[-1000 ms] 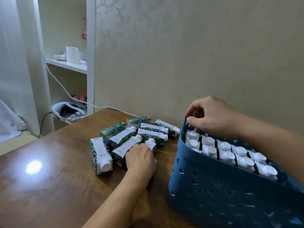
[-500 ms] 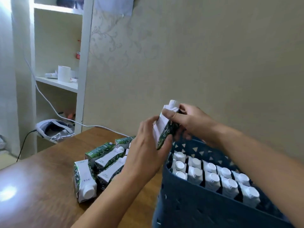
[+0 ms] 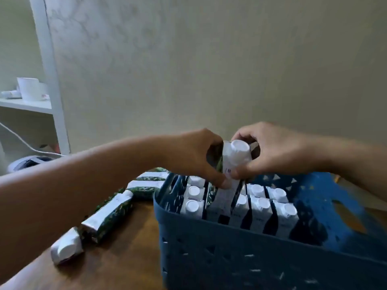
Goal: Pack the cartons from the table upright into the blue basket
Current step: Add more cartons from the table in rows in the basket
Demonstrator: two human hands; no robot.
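Note:
A green-and-white carton (image 3: 231, 164) with a white cap stands upright, partly lowered into a gap among the cartons inside the blue basket (image 3: 240, 258). My left hand (image 3: 194, 155) grips its left side and my right hand (image 3: 270, 151) grips its right side and top. Several packed cartons (image 3: 259, 208) stand upright in rows with white caps up. Several more cartons (image 3: 109, 214) lie on their sides on the table, left of the basket; my left forearm hides some of them.
The brown wooden table (image 3: 117, 266) meets a beige wall just behind the basket. At the far left stands a white shelf unit (image 3: 27, 105) with a white cup (image 3: 28, 88), a cable and a grey-white device (image 3: 27, 162).
Both hands carried the carton from above the basket's left rim further right and down into a gap between the packed cartons. The camera swung toward the basket.

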